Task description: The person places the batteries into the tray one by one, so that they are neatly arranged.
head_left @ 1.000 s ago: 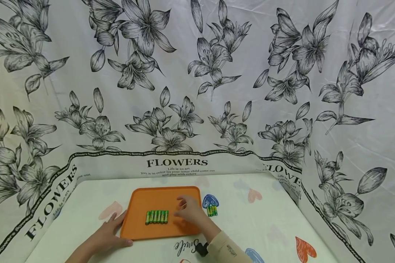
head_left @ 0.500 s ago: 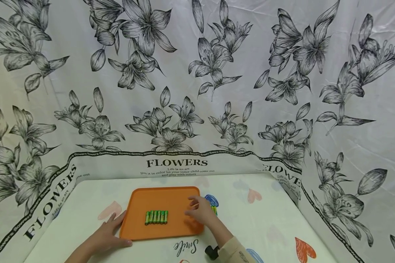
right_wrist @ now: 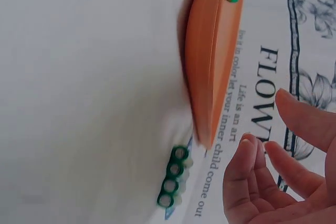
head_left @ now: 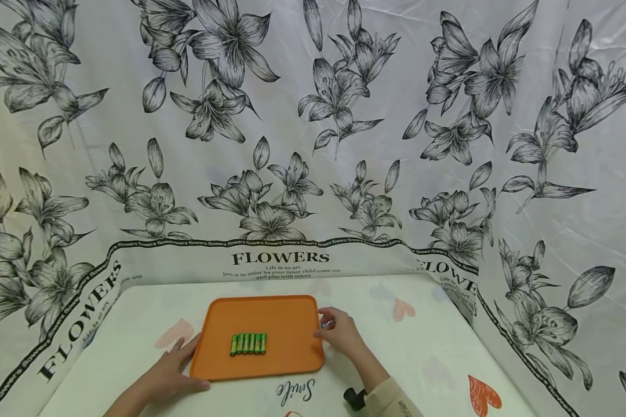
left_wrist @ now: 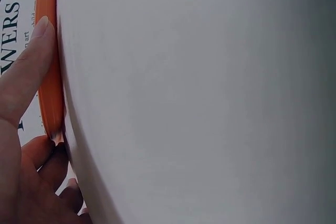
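Observation:
A row of several green batteries (head_left: 248, 344) lies side by side on an orange tray (head_left: 281, 365). My left hand (head_left: 167, 373) holds the tray's front left corner, the thumb along the front wall and the fingers at the left side. In the left wrist view, the thumb (left_wrist: 34, 61) presses the tray wall (left_wrist: 50, 87). My right hand (head_left: 341, 333) is by the tray's right edge, fingers loosely bent and nothing between them. Several more batteries (right_wrist: 172, 178) stand in a line on the cloth right of the tray, hidden by the right hand in the head view.
A white printed cloth (head_left: 407, 353) with hearts covers the table. Flower-patterned curtains (head_left: 365, 116) enclose it at the back and sides. A small black device (head_left: 353, 398) sits at the right wrist beside the beige sleeve (head_left: 393, 399).
My right hand has moved right, from over the tray to its right edge, and now covers the loose batteries. The left hand, the tray and the row on it have stayed put.

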### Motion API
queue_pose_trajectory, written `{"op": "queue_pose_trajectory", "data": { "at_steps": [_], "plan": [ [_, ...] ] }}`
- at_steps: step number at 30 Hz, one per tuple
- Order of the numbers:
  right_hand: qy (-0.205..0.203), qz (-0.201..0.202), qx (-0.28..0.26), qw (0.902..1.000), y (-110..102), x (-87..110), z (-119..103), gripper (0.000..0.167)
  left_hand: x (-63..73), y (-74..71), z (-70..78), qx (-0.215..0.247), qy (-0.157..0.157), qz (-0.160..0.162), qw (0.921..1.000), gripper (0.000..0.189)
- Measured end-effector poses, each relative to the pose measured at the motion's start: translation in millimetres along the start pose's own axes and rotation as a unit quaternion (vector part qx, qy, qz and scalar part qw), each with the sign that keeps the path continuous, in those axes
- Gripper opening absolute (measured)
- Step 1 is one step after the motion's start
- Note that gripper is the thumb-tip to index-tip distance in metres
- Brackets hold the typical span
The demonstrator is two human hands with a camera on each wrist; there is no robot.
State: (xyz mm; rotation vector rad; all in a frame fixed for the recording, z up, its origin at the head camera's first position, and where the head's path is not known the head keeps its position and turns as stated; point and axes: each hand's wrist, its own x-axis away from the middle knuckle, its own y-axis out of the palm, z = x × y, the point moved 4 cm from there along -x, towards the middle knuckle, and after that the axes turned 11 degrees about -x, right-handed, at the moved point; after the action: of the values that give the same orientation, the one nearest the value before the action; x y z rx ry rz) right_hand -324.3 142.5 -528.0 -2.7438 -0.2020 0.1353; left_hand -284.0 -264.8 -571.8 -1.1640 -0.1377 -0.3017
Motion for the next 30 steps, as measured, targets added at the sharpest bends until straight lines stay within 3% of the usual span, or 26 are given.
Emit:
{"op": "queue_pose_trajectory", "data": {
  "at_steps": [14, 20, 30],
  "plan": [
    [0.037, 0.016, 0.004, 0.9992, -37, 0.3, 22, 0.06, 2.0, -0.2, -0.2, -0.003, 0.004, 0.003, 1.0, 0.121],
    [0.06, 0.007, 0.017, 0.9981, -43, -0.2, 33, 0.067, 3.5, -2.8, 0.2, -0.002, 0.015, 0.013, 0.9998, 0.12],
    [0.092, -0.013, 0.049, 0.9945, -42, -2.6, 46, 0.07, 2.5, -1.9, 1.5, -0.003, 0.007, 0.004, 1.0, 0.12]
  ]
}}
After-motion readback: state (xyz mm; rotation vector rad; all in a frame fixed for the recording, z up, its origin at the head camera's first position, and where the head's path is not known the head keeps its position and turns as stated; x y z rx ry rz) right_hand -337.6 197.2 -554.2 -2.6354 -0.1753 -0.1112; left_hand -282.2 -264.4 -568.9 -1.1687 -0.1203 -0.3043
